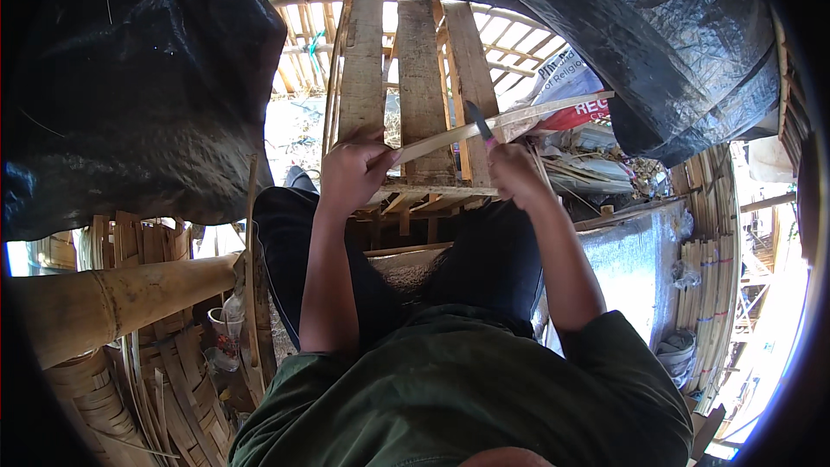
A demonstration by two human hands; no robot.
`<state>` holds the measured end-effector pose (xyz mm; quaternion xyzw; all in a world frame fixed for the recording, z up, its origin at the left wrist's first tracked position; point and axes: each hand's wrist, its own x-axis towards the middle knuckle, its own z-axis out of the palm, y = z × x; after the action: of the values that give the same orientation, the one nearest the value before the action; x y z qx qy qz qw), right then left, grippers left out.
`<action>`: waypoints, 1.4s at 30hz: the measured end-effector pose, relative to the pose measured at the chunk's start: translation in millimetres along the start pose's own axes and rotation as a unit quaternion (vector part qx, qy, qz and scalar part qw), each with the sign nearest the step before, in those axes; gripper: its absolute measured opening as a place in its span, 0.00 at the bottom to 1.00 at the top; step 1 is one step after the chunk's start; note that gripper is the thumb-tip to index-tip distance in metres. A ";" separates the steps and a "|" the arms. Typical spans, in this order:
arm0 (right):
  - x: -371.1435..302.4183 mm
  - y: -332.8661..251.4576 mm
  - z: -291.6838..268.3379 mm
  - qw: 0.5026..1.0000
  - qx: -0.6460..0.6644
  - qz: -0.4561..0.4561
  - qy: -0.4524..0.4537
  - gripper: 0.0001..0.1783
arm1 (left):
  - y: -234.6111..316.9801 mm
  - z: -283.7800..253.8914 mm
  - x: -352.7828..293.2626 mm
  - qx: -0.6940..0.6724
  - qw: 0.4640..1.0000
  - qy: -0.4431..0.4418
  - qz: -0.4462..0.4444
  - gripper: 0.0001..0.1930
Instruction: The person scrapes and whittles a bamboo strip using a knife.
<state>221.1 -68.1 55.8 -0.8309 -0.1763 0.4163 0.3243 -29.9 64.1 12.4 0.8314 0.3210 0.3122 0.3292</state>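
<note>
My left hand (354, 175) is closed on the near end of a long, pale bamboo strip (506, 118), which slants up to the right over a slatted wooden bench (420, 78). In my right hand (517, 175) is a knife (478, 124) with a dark blade and a pinkish handle. The blade points up and away, crossing the strip near its middle; whether its edge touches the strip I cannot tell. My knees are on either side of the bench's near end.
Black plastic sheeting (138, 95) hangs at the left, and more spans the top right. A thick bamboo pole (130, 303) juts in from the left above woven bamboo. At the right stand bundled bamboo strips (705, 303) beside a pale silvery panel (635, 268). A plastic cup (226, 333) sits lower left.
</note>
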 end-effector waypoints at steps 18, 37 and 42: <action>-11.9 -1.9 -8.9 0.991 -0.105 -0.089 -0.004 0.27 | -4.9 11.5 5.0 -0.011 1.000 -0.007 0.002 0.09; -34.4 6.9 61.6 0.991 -0.065 -0.077 0.089 0.25 | 4.4 4.1 6.7 0.007 0.999 -0.002 0.049 0.15; -20.2 15.7 56.9 0.995 0.050 -0.053 0.063 0.26 | -2.5 2.0 6.2 0.016 0.999 -0.004 0.045 0.15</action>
<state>163.6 -68.6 31.5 -0.8277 -0.1782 0.3532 0.3980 -25.5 69.4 11.3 0.8512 0.2871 0.3181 0.3030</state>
